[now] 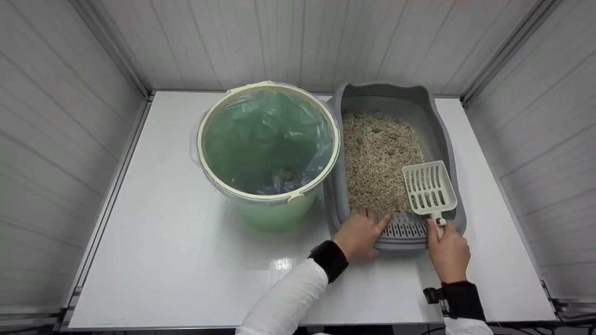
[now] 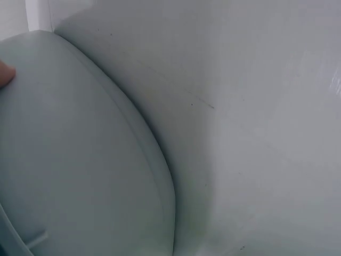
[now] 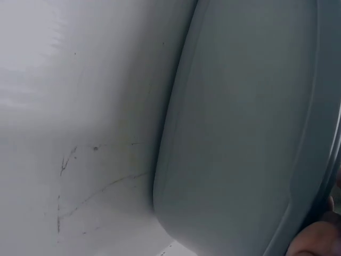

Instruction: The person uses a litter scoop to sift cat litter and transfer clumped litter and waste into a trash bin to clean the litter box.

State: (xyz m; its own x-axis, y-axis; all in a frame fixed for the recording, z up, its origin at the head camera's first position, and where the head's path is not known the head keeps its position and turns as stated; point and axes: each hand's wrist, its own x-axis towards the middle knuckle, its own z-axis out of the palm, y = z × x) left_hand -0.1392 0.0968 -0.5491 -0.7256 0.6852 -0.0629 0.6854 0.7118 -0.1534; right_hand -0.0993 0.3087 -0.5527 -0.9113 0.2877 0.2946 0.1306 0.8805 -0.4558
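A grey litter box (image 1: 444,139) holds tan pellet litter (image 1: 379,158) with a few darker clumps. My left hand (image 1: 361,235) grips its front rim beside the slotted ledge, fingers over the top. One fingertip (image 2: 6,74) lies against the outer wall in the left wrist view. At the front right corner, my right hand (image 1: 449,253) holds the handle of a white slotted litter scoop (image 1: 429,186). The scoop head lies over the litter and the box's right side. In the right wrist view, only part of the right hand (image 3: 317,240) shows by the rim; the scoop is hidden there.
A pale green bucket (image 1: 274,214) stands left of the box, close against it. Its plastic liner (image 1: 265,121) folds over the cream rim, and a small clump (image 1: 287,175) lies inside. Grey panel walls (image 1: 298,42) bound the white table (image 1: 177,260) at the back and both sides.
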